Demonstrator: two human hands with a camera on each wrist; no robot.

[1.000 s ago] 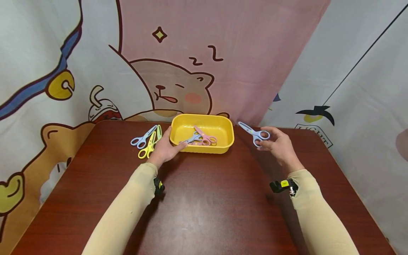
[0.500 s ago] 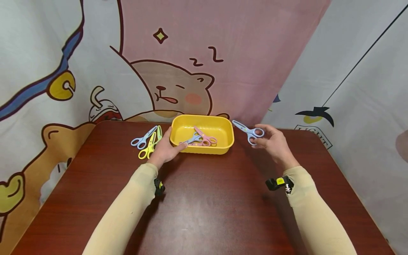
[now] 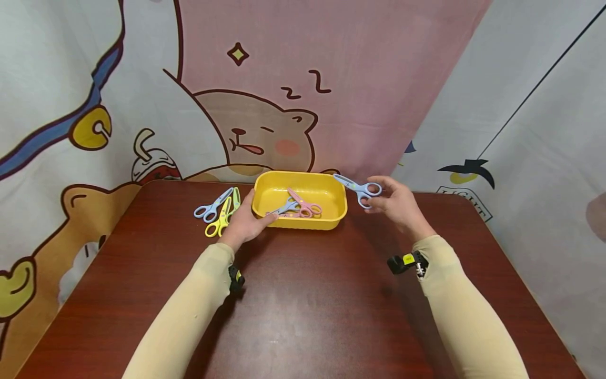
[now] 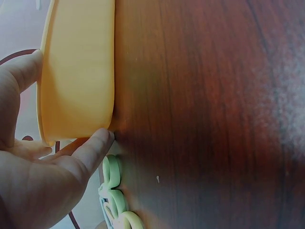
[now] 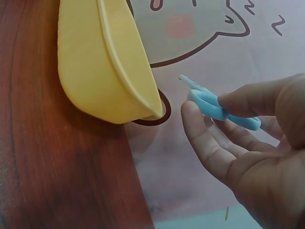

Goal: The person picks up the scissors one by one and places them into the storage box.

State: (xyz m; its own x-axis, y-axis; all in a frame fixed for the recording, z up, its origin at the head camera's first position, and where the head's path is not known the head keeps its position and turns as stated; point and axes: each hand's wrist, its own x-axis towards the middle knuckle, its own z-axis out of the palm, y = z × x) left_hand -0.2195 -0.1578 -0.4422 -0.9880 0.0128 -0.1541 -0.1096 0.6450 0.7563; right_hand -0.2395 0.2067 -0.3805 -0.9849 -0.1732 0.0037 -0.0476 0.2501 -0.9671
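Note:
A yellow plastic basket [image 3: 303, 223] stands at the back of the table, with pink and blue scissors [image 3: 307, 205] lying in it. My left hand [image 3: 243, 223] grips its left end, thumb over the rim and fingers along the outer wall, as the left wrist view also shows. My right hand [image 3: 397, 205] pinches a pair of light blue scissors [image 3: 357, 187] by the handle loops, raised above the table. Their blade tip points left and overlaps the basket's right back corner in the head view. In the right wrist view the thumb presses the blue handle [image 5: 209, 105] against the fingers.
Left of the basket lie blue scissors [image 3: 213, 205], yellow scissors [image 3: 220, 218] and green scissors [image 3: 235, 197], partly behind my left hand. A printed cartoon curtain [image 3: 369, 95] hangs right behind the table's back edge. The brown tabletop [image 3: 307, 295] stretches toward me.
My right hand has carried the light blue scissors left and slightly away from me, up to the basket's right end. The left hand keeps its grip on the basket.

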